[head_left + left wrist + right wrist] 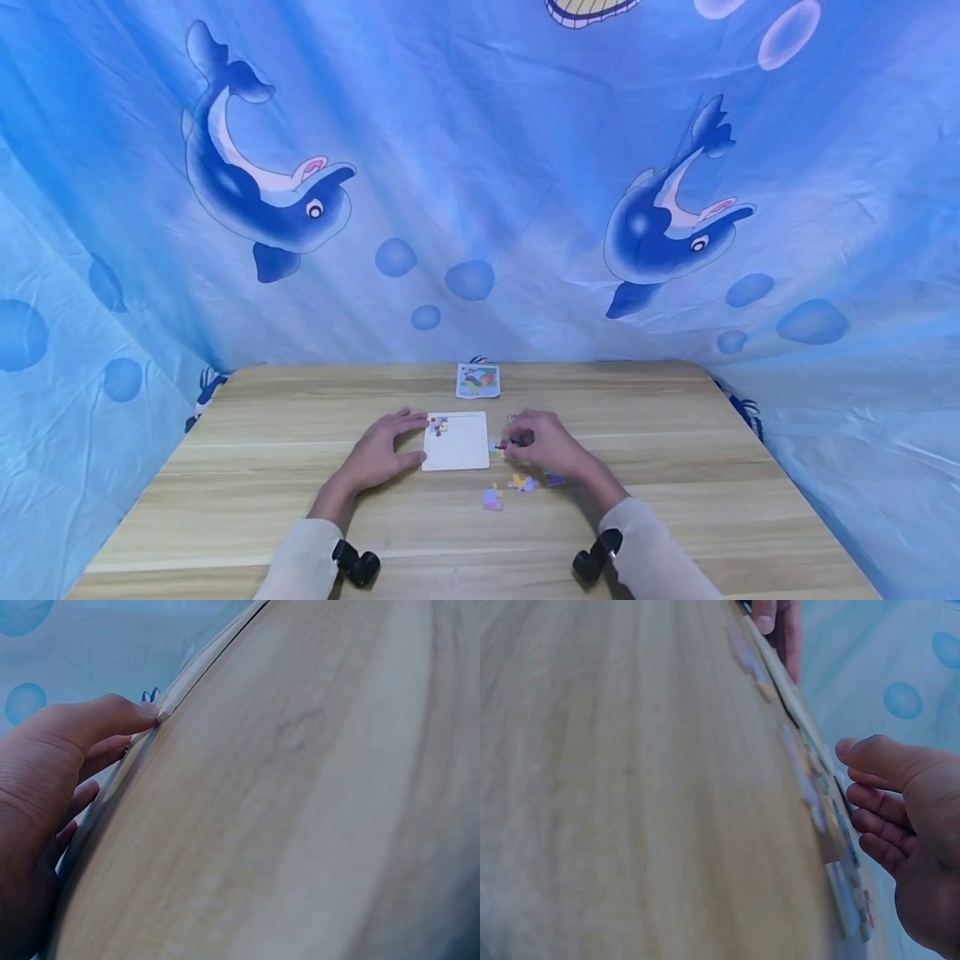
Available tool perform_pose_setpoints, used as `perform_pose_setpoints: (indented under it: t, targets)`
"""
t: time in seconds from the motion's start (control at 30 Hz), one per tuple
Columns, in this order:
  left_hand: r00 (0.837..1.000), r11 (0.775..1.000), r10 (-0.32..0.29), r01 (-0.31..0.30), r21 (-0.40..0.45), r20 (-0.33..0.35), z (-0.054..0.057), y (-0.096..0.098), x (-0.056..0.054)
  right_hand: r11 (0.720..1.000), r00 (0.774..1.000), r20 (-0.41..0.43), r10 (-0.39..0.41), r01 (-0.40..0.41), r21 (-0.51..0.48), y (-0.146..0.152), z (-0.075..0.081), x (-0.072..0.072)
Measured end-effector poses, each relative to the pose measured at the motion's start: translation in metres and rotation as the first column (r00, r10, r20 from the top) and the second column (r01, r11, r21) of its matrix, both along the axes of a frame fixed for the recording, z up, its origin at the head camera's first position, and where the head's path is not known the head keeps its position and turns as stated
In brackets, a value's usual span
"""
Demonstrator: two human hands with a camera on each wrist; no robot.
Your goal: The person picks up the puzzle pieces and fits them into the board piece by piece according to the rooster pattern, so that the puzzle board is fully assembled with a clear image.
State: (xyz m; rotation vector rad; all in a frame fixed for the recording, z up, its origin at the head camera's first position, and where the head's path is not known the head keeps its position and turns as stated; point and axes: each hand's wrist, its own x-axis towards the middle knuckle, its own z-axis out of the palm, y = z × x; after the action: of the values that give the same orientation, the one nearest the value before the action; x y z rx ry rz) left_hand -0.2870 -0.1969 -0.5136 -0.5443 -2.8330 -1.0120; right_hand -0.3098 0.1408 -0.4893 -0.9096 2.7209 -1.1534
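Observation:
A white puzzle tray (pixel 459 446) lies on the table, with a few joined jigsaw pieces (pixel 438 425) in its far left corner. My left hand (pixel 382 450) rests at the tray's left side, thumb and forefinger spread and touching its edge; in the left wrist view the thumb (pixel 124 720) meets that edge. To the right of the tray, my right hand (pixel 549 442) hovers low over several loose jigsaw pieces (pixel 497 447), partly covering them. In the right wrist view, the right hand (pixel 922 802) has loosely bent fingers, thumb apart from them, and no piece shows between.
Nearer me lie more loose pieces, among them a purple piece (pixel 492 500) and a yellow-and-purple piece (pixel 522 482). A printed picture card (pixel 477 381) lies beyond the tray near the table's far edge. A blue dolphin curtain (pixel 480 183) hangs behind the wooden table (pixel 300 417).

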Motion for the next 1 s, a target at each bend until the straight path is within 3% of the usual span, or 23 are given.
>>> perform_pose_setpoints:
  t: [0.2, 0.77, 1.0]
  targets:
    - [1.000, 1.000, -0.003, 0.003, -0.001, -0.005, 0.000, 0.000, 0.000, 0.999, 0.999, -0.029, -0.017, 0.019, 0.044, -0.001, -0.006, 0.000]
    - [1.000, 1.000, 0.006, -0.006, -0.005, -0.002, -0.001, -0.001, 0.001, 0.999, 0.999, -0.047, -0.002, 0.004, 0.034, -0.006, -0.013, -0.004]
    - [1.000, 1.000, 0.006, -0.006, -0.013, -0.002, 0.000, 0.000, 0.001, 0.999, 0.998, -0.060, -0.007, 0.010, 0.048, -0.003, -0.009, -0.001]
